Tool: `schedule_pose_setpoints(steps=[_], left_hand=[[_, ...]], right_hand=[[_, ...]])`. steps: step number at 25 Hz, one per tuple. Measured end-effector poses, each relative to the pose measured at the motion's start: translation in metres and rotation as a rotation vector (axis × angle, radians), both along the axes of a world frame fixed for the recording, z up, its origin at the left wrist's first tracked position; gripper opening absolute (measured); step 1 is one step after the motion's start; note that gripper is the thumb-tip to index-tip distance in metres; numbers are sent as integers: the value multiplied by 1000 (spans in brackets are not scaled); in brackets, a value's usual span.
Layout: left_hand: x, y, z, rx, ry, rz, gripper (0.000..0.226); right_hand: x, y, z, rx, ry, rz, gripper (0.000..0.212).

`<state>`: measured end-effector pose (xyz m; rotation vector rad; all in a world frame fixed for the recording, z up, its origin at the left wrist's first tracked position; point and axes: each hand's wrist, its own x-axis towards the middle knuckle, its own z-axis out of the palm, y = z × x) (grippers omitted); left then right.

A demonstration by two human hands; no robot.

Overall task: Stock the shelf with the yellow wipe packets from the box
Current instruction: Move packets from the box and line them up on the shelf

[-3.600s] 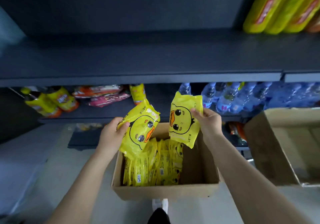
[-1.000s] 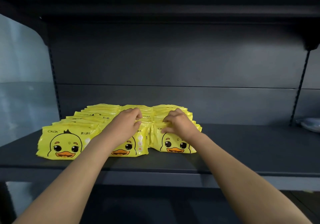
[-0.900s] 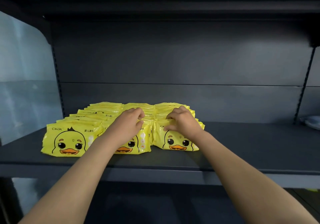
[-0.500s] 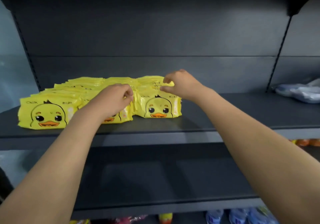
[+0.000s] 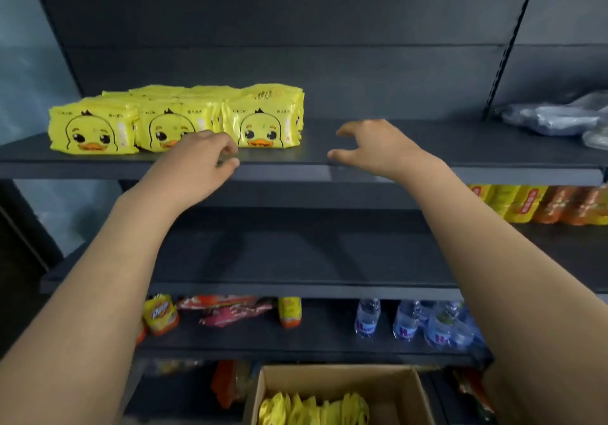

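Three rows of yellow duck-face wipe packets point(image 5: 260, 118) stand on the dark upper shelf point(image 5: 427, 148), at its left. My left hand point(image 5: 200, 158) hovers just in front of the middle row, fingers loosely curled, holding nothing. My right hand point(image 5: 375, 146) is over the bare shelf to the right of the packets, fingers spread and empty. Below, the cardboard box point(image 5: 391, 388) sits on the floor with several more yellow packets point(image 5: 312, 411) standing in it.
A bare dark shelf point(image 5: 296, 260) lies below the stocked one. Lower still are snack bags point(image 5: 227, 309) and water bottles point(image 5: 411, 322). Grey plastic-wrapped goods point(image 5: 559, 118) lie at the upper shelf's right; yellow and orange packs point(image 5: 539, 204) sit below them.
Both hands have let go of the packets on the shelf and pulled back toward me, empty. My view has tilted down, bringing the box into sight.
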<state>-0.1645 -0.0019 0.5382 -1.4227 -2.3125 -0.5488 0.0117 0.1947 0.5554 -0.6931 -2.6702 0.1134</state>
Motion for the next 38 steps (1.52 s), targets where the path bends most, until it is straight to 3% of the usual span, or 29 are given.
schedule_pose_setpoints(steps=[7, 13, 16, 19, 26, 35, 38], left_hand=[[122, -32, -84, 83, 50, 158, 28], [155, -51, -188, 31, 97, 195, 26], [153, -54, -252, -30, 10, 185, 31], [148, -50, -316, -83, -88, 129, 23], [121, -53, -469, -408, -340, 26, 29], [146, -7, -620, -561, -496, -67, 35], [163, 4, -657, -560, -591, -39, 22]], right_hand=[[99, -17, -96, -46, -49, 30, 52], [144, -27, -200, -119, -226, -19, 46], [147, -31, -258, -234, -294, -44, 38], [138, -39, -312, -377, -332, -92, 39], [103, -47, -460, -545, -650, -162, 43], [114, -43, -647, -835, -715, -422, 26], [117, -40, -686, -941, -689, -487, 29]])
